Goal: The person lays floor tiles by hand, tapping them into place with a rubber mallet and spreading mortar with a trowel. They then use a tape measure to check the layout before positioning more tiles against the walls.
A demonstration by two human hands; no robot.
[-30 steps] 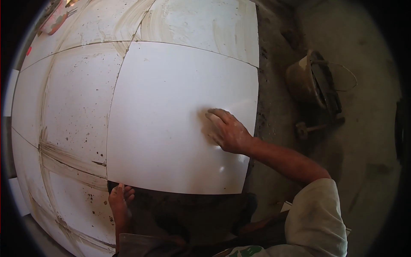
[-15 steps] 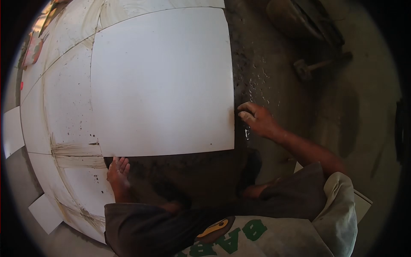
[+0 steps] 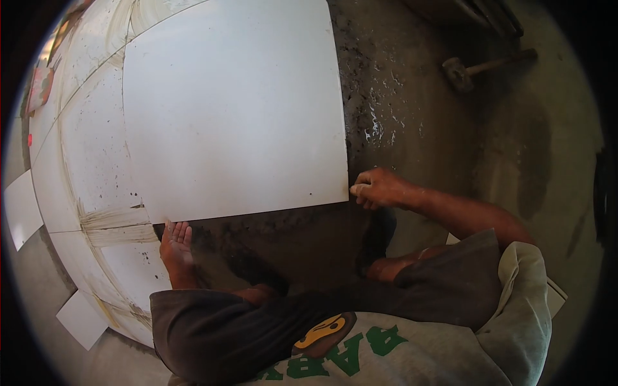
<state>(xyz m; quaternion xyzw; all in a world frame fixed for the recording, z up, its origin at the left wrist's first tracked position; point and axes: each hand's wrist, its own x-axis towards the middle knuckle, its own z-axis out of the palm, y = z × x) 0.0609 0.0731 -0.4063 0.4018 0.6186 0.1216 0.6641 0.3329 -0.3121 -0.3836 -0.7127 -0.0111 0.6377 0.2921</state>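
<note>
A large white square tile (image 3: 235, 116) lies beside other smeared white tiles (image 3: 96, 141), with dark wet mortar (image 3: 283, 241) along its near and right sides. At the tile's near left corner is my left hand (image 3: 177, 248), palm up, its fingers stretched out against the edge. My right hand (image 3: 376, 188) is at the near right corner, with its thumb and fingers curled together by the edge. Whether those fingers pinch the tile's edge or only touch it is not clear.
A mallet (image 3: 458, 74) lies on the floor at the upper right, below a dark container (image 3: 450, 9). Loose white tile pieces (image 3: 22, 209) (image 3: 82, 318) lie at the left. My knees are bent close to the mortar.
My right hand has moved down along the tile's right edge to its near corner, and its fingers have curled in more. The view has shifted, and my left hand stays at the left corner.
</note>
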